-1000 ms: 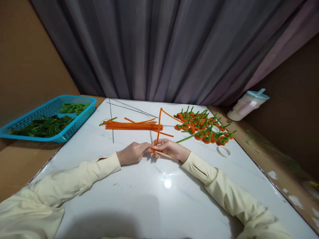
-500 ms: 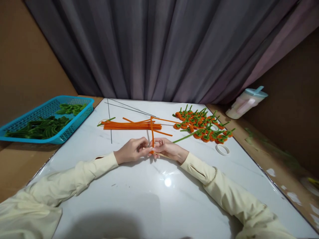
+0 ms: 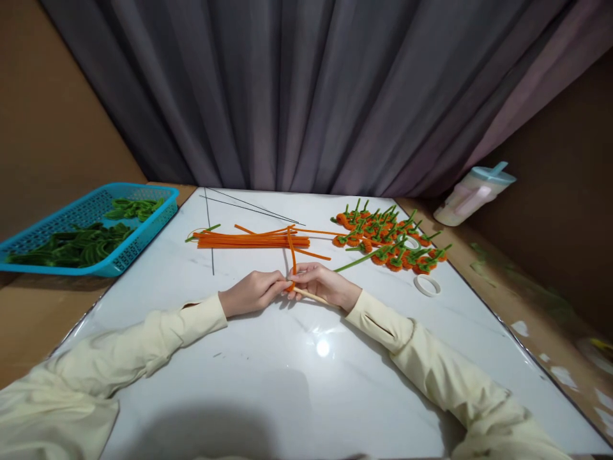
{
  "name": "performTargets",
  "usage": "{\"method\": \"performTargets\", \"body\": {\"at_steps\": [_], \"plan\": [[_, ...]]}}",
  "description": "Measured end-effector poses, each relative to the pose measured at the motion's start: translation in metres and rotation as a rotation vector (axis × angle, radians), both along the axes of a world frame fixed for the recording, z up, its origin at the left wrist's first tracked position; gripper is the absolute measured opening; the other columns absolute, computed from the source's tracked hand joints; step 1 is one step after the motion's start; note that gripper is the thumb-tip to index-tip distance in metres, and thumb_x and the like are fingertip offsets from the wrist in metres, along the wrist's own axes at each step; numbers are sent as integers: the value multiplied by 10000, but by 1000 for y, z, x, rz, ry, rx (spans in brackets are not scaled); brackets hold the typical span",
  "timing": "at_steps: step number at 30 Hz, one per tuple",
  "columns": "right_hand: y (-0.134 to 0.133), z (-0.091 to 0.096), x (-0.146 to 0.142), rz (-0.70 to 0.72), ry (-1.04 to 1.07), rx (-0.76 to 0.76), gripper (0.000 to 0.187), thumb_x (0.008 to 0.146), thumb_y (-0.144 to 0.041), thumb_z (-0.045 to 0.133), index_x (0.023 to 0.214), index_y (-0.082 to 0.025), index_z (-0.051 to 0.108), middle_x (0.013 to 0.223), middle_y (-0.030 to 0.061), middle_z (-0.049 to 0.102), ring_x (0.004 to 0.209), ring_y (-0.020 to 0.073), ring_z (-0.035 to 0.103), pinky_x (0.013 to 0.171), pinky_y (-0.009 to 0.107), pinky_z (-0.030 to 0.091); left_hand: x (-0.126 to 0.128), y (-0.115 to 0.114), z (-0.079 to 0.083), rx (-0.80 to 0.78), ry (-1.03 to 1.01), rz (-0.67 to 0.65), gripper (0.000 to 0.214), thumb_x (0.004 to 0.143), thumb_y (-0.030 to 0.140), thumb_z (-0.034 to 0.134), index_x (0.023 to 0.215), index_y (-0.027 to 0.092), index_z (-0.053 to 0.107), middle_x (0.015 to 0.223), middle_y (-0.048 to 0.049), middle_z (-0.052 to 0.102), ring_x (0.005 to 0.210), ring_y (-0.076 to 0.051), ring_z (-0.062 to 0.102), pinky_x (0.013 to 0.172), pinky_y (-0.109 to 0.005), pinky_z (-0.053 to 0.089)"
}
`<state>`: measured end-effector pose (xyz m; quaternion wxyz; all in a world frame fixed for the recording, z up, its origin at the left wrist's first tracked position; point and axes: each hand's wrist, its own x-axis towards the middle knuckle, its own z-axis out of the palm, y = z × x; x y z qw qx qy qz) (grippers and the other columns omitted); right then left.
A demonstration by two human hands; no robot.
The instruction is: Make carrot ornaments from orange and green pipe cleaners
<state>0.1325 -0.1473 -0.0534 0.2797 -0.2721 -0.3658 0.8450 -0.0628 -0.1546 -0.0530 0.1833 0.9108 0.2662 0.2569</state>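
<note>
Both hands meet over the middle of the white table. My left hand (image 3: 251,294) is closed, its fingertips pinching the lower end of an orange pipe cleaner (image 3: 292,248), where a small orange coil shows. The rest of that pipe cleaner stands up from the fingers and bends over at its top. A thin wooden stick (image 3: 313,296) runs under the palm of my right hand (image 3: 330,283), whose fingers are closed around it close to the coil. How the coil sits on the stick is partly hidden by the fingers. Just beyond lies a bundle of orange pipe cleaners (image 3: 249,241).
Several orange pipe-cleaner pieces with green stems (image 3: 383,233) cluster at the back right, beside a white ring (image 3: 427,285). A blue basket (image 3: 117,259) of green pieces stands left. Thin dark wires (image 3: 249,207) lie behind the bundle. A lidded tumbler (image 3: 472,197) stands far right.
My left fingers have closed in tighter at the coil. The wooden stick shows more clearly under my right hand, and the upright pipe cleaner leans slightly more to the left.
</note>
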Motion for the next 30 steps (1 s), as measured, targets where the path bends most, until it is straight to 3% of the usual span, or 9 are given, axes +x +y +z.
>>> {"method": "performTargets", "body": {"at_steps": [10, 14, 17, 19, 22, 26, 30], "plan": [[6, 0, 4, 136, -44, -43, 93, 765, -46, 514, 831, -43, 580, 766, 138, 677, 618, 158, 664, 521, 183, 528, -7, 10, -2, 591, 77, -149, 187, 905, 145, 319, 839, 139, 494, 622, -25, 572, 540, -127, 515, 505, -225, 395], [7, -1, 6, 172, -58, -45, 95, 731, -39, 550, 814, -40, 596, 758, 127, 677, 536, 118, 627, 454, 153, 491, -7, 11, -1, 684, 71, -183, 157, 899, 130, 330, 860, 135, 482, 629, -30, 578, 555, -133, 516, 523, -229, 403], [5, -2, 5, 109, -88, -55, 72, 690, -35, 591, 760, -57, 589, 726, 121, 675, 517, 114, 613, 416, 141, 456, -8, 12, -2, 666, 79, -182, 149, 894, 131, 348, 853, 133, 491, 657, -42, 592, 578, -136, 524, 535, -231, 397], [4, -3, 4, 50, -109, -54, 68, 685, -40, 603, 745, -65, 583, 700, 115, 673, 500, 107, 602, 423, 145, 456, -7, 11, -1, 578, 85, -132, 152, 895, 172, 369, 834, 135, 503, 672, -45, 588, 598, -137, 525, 536, -231, 386], [2, -2, 1, -23, -106, -37, 80, 691, -49, 610, 750, -85, 571, 677, 84, 669, 477, 78, 575, 449, 137, 460, -4, 7, 5, 281, 34, 30, 250, 908, 273, 356, 771, 137, 515, 680, -41, 571, 600, -126, 509, 548, -230, 378], [-2, 1, -3, -96, -98, 22, 105, 684, -85, 632, 762, -89, 563, 702, 101, 674, 494, 80, 573, 435, 132, 441, 6, 0, 16, -329, -38, 263, 460, 909, 394, 329, 524, 159, 416, 444, 27, 439, 428, -80, 404, 482, -208, 343], [-5, 2, -6, -132, -115, 82, 150, 657, -121, 670, 745, -97, 551, 654, 88, 662, 482, 93, 571, 422, 145, 434, 11, -1, 25, -939, -91, 242, 491, 838, 530, 416, 512, 162, 413, 337, 53, 393, 299, -61, 354, 351, -191, 256]]}}
